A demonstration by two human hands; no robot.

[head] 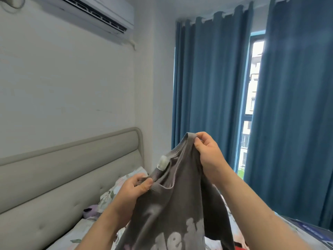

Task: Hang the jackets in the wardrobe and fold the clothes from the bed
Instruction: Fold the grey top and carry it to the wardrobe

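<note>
A padded headboard (pixel 72 168) backs the bed (pixel 81 231) with its floral sheet on the left. Above the bed, the left hand (pixel 134 188) pinches a fold of the grey top (pixel 171 204), thumb curled against fingers (pixel 139 178). The top hangs lengthwise, neckline up, pale lettering low. The right hand (pixel 207 152), higher, pinches the neck edge. Blue curtains (pixel 207 87) hang at the right.

Two hands, left hand (pixel 133 188) and right hand (pixel 209 152), one grey shirt (pixel 171 204), two blue curtains (pixel 207 87) (pixel 297 105), one air conditioner (pixel 97 13), one headboard (pixel 63 168)
</note>
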